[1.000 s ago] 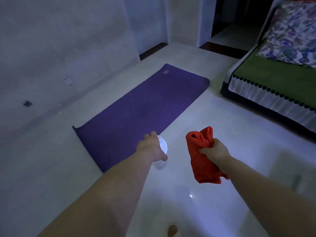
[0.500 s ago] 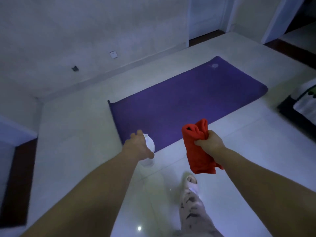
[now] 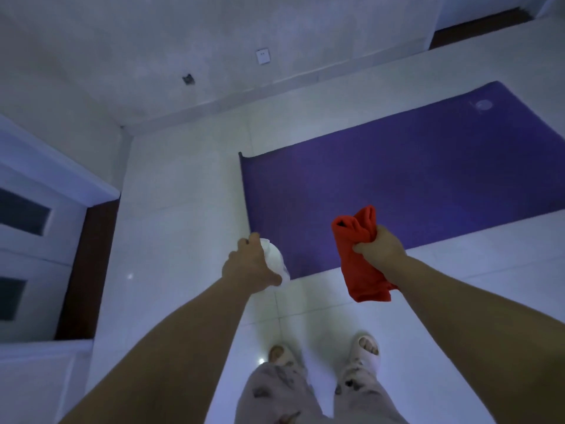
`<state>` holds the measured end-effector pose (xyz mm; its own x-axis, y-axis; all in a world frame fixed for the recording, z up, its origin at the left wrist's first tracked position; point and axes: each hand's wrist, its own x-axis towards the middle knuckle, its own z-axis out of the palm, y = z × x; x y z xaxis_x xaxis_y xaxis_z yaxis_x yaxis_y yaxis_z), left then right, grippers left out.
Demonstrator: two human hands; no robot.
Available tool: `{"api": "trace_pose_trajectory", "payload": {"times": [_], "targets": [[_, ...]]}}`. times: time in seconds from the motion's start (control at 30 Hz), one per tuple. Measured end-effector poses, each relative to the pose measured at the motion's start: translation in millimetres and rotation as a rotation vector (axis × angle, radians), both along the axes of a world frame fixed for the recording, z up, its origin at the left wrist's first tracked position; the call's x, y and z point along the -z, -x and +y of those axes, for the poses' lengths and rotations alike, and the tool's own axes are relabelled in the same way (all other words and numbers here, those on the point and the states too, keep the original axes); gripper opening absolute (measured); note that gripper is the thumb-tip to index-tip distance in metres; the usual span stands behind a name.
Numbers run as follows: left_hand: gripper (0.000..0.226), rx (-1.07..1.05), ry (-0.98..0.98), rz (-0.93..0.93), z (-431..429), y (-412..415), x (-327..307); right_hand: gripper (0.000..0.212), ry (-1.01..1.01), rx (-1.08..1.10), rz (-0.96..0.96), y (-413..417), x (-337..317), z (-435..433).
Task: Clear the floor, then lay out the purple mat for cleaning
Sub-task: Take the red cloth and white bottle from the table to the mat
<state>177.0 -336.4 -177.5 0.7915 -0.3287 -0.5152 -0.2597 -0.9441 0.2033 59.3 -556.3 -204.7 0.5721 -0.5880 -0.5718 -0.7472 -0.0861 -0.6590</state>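
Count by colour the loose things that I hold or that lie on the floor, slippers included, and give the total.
Purple: 1, the flat rectangular purple mat
Red: 1, the crumpled red fabric cloth
White: 1, the rounded white bottle
Pale cream: 2, the open-toe slippers, left and right
Total: 5

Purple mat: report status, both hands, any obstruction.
Left hand grips white bottle. Right hand grips red cloth. Purple mat lies flat on floor. Nothing on its visible part.
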Motion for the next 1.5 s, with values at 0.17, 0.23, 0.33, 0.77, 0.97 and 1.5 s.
{"api": "trace_pose_trajectory", "payload": {"times": [0.17, 0.23, 0.33, 0.77, 0.97, 1.5], "targets": [[0.102, -0.003, -0.022, 0.055, 15.4, -59.5, 16.2, 0.047, -0.027, -0.042, 0.019, -62.4, 17.0, 17.2], [0.101, 0.042, -0.040, 0.070, 20.2, -85.7, 24.9, 0.046, -0.025, -0.015, 0.041, -85.9, 24.5, 22.5], [0.101, 0.111, -0.043, 0.069, 26.0, -119.6, 37.9, 0.047, -0.018, 0.035, 0.062, -112.2, 36.5, 30.6], [0.102, 0.110, -0.006, 0.070, 21.7, -220.2, 223.8, 0.045, -0.030, 0.000, 0.180, -216.5, 208.7, 47.4], [0.099, 0.071, -0.055, 0.121, 11.0, -223.5, 341.4, 0.043, -0.070, -0.064, 0.194, -246.2, 322.0, 49.5], [0.102, -0.210, -0.076, 0.102, 67.6, -246.5, 490.5, 0.043, -0.098, -0.186, 0.226, -273.1, 467.5, 91.0]]}}
